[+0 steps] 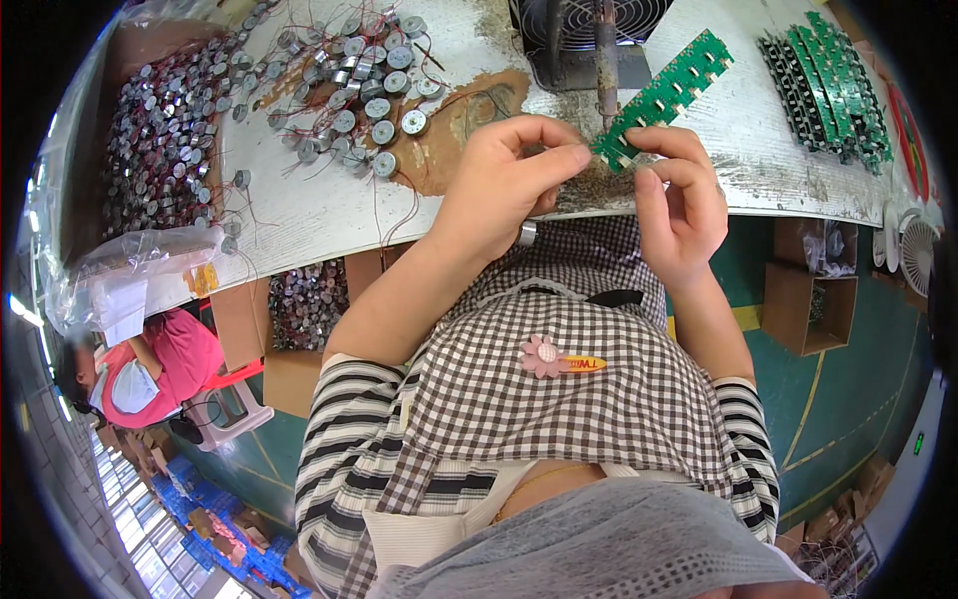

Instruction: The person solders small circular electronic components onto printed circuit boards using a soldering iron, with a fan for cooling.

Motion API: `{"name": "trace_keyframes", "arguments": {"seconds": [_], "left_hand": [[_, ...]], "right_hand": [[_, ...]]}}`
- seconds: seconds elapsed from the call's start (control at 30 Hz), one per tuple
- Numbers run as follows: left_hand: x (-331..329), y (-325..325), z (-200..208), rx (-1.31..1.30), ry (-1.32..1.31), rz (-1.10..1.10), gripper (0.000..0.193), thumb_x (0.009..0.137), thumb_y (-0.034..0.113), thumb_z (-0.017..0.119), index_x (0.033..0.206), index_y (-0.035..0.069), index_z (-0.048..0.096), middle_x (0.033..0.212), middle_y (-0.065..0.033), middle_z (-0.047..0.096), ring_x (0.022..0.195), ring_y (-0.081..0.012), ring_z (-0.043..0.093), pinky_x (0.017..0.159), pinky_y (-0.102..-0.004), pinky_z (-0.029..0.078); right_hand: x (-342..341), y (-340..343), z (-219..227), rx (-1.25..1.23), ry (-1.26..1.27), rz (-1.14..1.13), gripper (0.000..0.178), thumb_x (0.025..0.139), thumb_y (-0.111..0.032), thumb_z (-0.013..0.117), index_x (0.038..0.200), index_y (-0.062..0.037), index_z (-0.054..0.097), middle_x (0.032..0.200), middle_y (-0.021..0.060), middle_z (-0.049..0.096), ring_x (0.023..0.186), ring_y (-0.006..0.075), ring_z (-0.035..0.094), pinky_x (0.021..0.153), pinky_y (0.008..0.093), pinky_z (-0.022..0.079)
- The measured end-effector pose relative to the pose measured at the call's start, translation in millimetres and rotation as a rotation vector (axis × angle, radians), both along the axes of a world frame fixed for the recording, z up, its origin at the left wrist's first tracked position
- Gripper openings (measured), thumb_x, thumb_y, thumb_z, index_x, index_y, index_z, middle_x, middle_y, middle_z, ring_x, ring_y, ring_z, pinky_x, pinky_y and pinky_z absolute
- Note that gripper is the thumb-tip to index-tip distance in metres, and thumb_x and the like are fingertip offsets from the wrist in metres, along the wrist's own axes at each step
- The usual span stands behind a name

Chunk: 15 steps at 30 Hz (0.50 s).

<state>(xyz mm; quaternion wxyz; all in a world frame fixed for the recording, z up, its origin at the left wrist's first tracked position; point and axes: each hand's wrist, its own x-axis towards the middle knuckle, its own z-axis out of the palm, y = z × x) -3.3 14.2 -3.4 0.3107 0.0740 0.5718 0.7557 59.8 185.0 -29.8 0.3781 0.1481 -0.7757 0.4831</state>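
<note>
My right hand (684, 200) pinches the lower end of a long green circuit board (667, 92) between thumb and fingers. The board slants up and to the right over the table's front edge. Close by, my left hand (509, 180) is closed, its thumb and forefinger pressed together at the board's lower left corner. What those fingertips pinch is too small to make out. A small silver motor (527, 234) shows under that hand, partly hidden by it. Just above the board's lower end, a worn metal rod like a soldering iron (606, 70) points down.
A black fan (569, 40) stands behind the rod. Loose small motors (374, 108) with red wires lie on the left; a carton (75, 190) holds many more. Stacked green boards (823, 95) lie at the right. Another person (165, 364) sits at lower left.
</note>
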Motion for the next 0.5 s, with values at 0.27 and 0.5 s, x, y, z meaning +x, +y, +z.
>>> {"name": "trace_keyframes", "arguments": {"seconds": [0.27,0.5], "left_hand": [[-3,8,2,0.028,0.048,0.037,0.006,0.079,0.004,0.065,0.079,-0.001,0.062,0.07,0.0004,0.058,0.054,-0.0027,0.047,0.046,-0.0183,0.036],[1,12,2,-0.008,0.163,0.091,0.004,0.078,0.002,0.065,0.076,-0.001,0.062,0.077,-0.0014,0.062,0.073,-0.0056,0.055,0.067,-0.0195,0.044]], "right_hand": [[-1,1,6,0.049,0.066,0.01,0.011,0.077,0.007,0.062,0.082,0.003,0.053,0.099,0.0212,0.063,0.084,0.0274,0.06,0.075,0.0331,0.049],[0,-3,-1,0.025,0.012,-0.045,0.008,0.082,0.002,0.061,0.083,0.0021,0.053,0.103,0.022,0.062,0.088,0.0276,0.059,0.079,0.034,0.048]]}}
